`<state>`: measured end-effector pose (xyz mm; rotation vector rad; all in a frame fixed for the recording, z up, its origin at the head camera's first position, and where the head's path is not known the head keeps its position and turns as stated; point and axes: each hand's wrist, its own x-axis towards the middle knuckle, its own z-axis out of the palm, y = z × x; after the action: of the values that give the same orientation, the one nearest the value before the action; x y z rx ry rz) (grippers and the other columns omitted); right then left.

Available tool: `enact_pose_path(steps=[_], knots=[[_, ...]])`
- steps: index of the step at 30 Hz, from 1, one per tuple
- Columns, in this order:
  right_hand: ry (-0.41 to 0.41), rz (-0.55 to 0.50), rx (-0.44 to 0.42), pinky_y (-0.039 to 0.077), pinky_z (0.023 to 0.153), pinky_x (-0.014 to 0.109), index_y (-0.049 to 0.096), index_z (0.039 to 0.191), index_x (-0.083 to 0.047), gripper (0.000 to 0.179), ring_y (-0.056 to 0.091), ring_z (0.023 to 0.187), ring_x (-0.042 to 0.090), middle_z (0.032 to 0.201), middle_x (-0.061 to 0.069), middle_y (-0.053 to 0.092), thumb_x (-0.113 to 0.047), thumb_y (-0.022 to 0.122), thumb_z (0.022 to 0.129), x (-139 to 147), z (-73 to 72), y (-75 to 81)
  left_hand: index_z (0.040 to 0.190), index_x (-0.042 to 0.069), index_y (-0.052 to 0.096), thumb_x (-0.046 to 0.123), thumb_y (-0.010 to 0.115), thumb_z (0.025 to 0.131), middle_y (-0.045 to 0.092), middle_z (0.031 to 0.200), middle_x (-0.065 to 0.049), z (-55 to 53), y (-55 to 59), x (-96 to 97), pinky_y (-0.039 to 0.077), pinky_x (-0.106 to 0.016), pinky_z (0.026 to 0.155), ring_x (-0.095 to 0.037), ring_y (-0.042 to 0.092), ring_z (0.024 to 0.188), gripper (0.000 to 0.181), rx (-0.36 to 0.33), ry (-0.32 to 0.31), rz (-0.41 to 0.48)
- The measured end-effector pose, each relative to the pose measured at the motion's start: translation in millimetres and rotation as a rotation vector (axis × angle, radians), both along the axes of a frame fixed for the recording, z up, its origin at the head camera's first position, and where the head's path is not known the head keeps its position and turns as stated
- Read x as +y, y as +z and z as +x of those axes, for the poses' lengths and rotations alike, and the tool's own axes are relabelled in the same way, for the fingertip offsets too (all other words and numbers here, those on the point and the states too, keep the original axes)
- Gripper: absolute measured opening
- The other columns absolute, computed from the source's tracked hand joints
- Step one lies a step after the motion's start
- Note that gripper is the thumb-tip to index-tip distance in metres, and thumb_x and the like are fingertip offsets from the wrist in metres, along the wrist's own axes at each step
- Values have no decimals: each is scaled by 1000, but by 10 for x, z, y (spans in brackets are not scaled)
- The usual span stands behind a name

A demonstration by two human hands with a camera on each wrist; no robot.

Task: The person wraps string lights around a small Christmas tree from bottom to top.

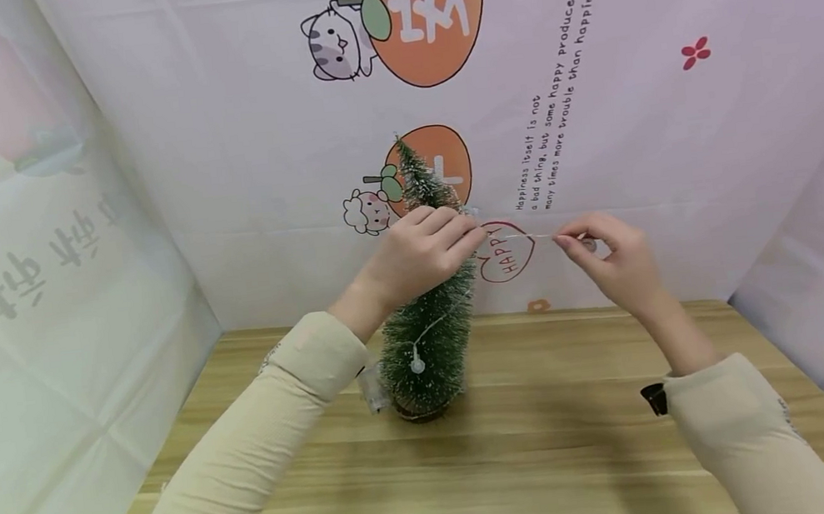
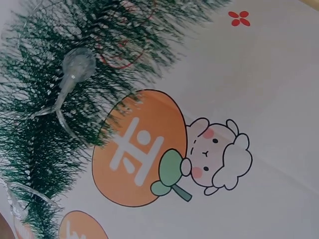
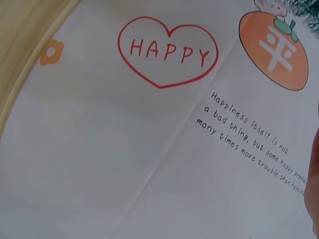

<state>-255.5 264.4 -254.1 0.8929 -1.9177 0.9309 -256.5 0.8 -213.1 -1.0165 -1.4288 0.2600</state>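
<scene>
A small green artificial Christmas tree with frosted tips stands upright on the table. A clear wire with a round bulb lies across its lower front; another clear bulb sits among the needles in the left wrist view. My left hand is in front of the upper tree, fingers curled over the string light wire. From its fingertips the thin wire runs taut to the right. There my right hand pinches it between thumb and forefinger, with a clear bulb by the fingers.
A clear plastic piece sits left of the tree's base on the wood-grain table. Behind stands a white printed cloth backdrop with orange fruit drawings and lettering. More cloth hangs at the left and right sides.
</scene>
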Motion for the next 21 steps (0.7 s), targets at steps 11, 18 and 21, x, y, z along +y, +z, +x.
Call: enact_pose_path(steps=[11, 18, 21], knots=[[12, -171, -480, 42, 52, 12, 68, 84, -31, 24, 52, 57, -1, 65, -19, 59, -8, 65, 89, 124, -17, 208, 101, 15, 72, 8, 58, 94, 70, 92, 7, 3, -83, -50, 54, -19, 74, -9, 64, 85, 17, 18, 1, -39], [196, -385, -556, 39, 55, 14, 74, 95, -20, 18, 50, 59, 4, 65, -11, 58, -6, 65, 89, 71, -48, 430, 104, 15, 73, 8, 59, 93, 71, 94, 5, 4, -133, -59, 55, -21, 77, -10, 65, 84, 19, 4, 17, -9], [266, -357, -609, 41, 62, 15, 72, 106, -18, 21, 51, 66, 6, 70, -9, 58, -7, 61, 92, 73, -40, 542, 105, 15, 72, 9, 59, 94, 71, 95, 4, 6, -160, -75, 55, -22, 78, -11, 65, 85, 19, -19, 23, 9]])
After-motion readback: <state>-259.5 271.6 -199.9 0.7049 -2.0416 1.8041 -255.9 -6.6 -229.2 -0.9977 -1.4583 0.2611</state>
